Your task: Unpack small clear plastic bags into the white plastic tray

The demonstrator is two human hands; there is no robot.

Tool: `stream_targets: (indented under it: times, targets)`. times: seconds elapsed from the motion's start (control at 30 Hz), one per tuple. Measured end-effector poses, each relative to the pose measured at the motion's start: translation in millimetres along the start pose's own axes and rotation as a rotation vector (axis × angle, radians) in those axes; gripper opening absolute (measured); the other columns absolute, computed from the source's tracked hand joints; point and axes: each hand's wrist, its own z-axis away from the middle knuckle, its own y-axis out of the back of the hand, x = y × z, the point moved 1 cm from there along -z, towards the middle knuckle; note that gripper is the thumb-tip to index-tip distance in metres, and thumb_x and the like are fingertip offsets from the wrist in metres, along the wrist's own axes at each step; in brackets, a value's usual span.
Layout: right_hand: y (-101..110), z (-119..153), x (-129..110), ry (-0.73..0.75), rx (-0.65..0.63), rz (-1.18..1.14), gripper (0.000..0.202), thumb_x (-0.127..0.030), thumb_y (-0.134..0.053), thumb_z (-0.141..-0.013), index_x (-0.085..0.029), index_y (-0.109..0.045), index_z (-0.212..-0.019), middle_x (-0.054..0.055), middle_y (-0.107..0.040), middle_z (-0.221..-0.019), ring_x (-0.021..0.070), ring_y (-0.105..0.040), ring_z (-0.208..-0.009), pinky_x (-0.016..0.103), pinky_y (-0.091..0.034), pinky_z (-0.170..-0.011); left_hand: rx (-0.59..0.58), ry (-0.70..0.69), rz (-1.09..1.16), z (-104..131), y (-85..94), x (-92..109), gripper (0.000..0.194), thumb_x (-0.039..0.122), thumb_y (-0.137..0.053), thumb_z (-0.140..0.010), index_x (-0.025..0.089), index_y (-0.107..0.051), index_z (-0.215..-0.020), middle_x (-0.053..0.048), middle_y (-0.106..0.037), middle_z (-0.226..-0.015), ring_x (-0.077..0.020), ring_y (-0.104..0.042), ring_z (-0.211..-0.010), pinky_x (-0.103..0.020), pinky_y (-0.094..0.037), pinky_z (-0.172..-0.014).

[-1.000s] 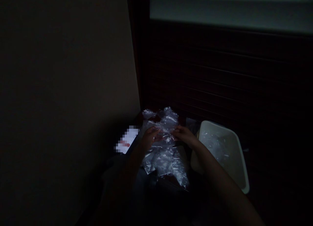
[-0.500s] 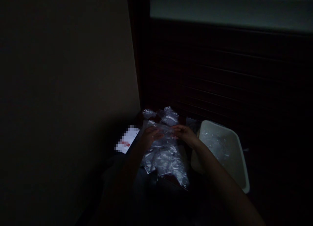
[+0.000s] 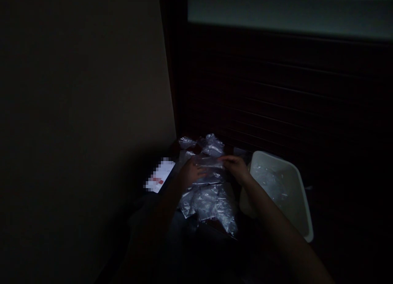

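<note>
A clear plastic bag [image 3: 208, 162] stretches between my two hands, over a pile of crinkled clear plastic bags [image 3: 205, 202]. My right hand [image 3: 236, 166] pinches its right edge between thumb and fingers. On the left, my left hand [image 3: 192, 173] lies on the bag with its fingers stretched out toward the right. More crumpled plastic bags [image 3: 212, 144] sit just beyond my hands. The room is dim, so fine detail on the plastic is hard to make out.
A pale plastic bin [image 3: 296, 185] with clear plastic inside stands to the right, beside my right forearm. A lit phone [image 3: 161, 175], partly blurred out, lies on the left. A wall [image 3: 92, 91] rises at the left and dark slatted panelling [image 3: 276, 87] behind.
My left hand has shifted slightly down, its fingers stretching out over the bag. My right hand has moved a little to the right, drawing the bag's edge with it.
</note>
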Motion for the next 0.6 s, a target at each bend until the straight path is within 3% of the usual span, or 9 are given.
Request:
stream_targets:
  times: [0.27, 0.43, 0.6]
  targets:
    - [-2, 0, 2, 0.022, -0.066, 0.02, 0.02, -0.028, -0.061, -0.058, -0.019, -0.07, -0.074, 0.002, -0.068, -0.074, 0.0162, -0.058, -0.067, 0.029, -0.044, -0.064, 0.232, -0.233, -0.27, 1, -7.7, -13, 0.038, 0.012, -0.07, -0.063, 0.017, -0.057, -0.097, -0.007, -0.065, -0.095, -0.0249, -0.061, -0.093, -0.042, -0.048, -0.083]
    - [-4, 1, -1, -0.135, -0.145, -0.165, 0.04, -0.023, -0.06, -0.057, -0.023, -0.064, -0.096, 0.003, -0.067, -0.095, 0.0161, -0.06, -0.074, 0.028, -0.046, -0.065, 0.289, -0.316, -0.325, -2, -3.7, -10, 0.038, 0.012, -0.073, -0.058, 0.015, -0.056, -0.092, -0.004, -0.064, -0.088, -0.0201, -0.062, -0.087, -0.037, -0.049, -0.08]
    - [-6, 2, -2, -0.262, -0.098, -0.202, 0.033, -0.035, -0.061, -0.064, -0.023, -0.062, -0.095, 0.002, -0.065, -0.088, 0.0132, -0.058, -0.071, 0.024, -0.045, -0.061, 0.332, -0.361, -0.358, 0, -6.2, -10, 0.037, 0.014, -0.075, -0.057, 0.014, -0.057, -0.09, -0.003, -0.064, -0.086, -0.019, -0.062, -0.082, -0.034, -0.05, -0.076]
